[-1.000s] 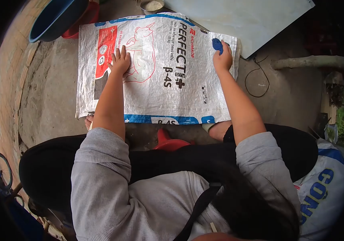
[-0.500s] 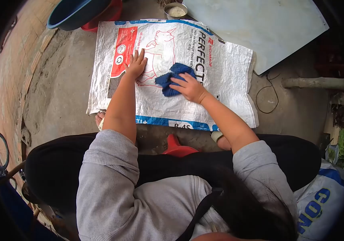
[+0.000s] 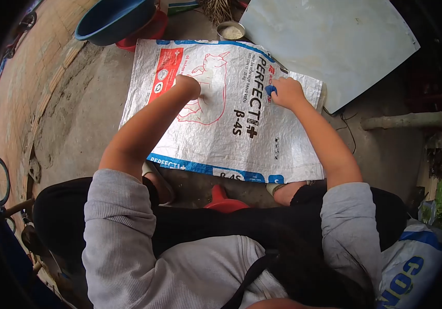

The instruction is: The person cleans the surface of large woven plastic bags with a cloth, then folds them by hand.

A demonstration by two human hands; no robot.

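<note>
A white woven feed sack [image 3: 215, 139] printed with a red pig outline and "PERFECT" lies flattened in front of me, its near edge by my feet. Over the sack's left part, beside the red panel, my left hand [image 3: 188, 87] is bent at the wrist and closed. Its fingers are turned away, so what they hold, if anything, is hidden. My right hand [image 3: 288, 93] is at the sack's right side, past the large lettering, closed on a blue cloth [image 3: 271, 90]. Only a small bit of that cloth shows beside the fingers.
A blue basin [image 3: 112, 23] and a red basin [image 3: 151, 28] stand at the back left. Behind the sack sits a metal bowl [image 3: 231, 32] with pale contents. A large grey board [image 3: 329, 41] lies back right, near a pole [image 3: 409, 121]. Another printed sack [image 3: 411, 262] is at lower right.
My right hand has moved right and away from me, with the cloth now bunched inside it. My left hand, spread flat before, is now closed. The sack lies slightly shifted and smoother.
</note>
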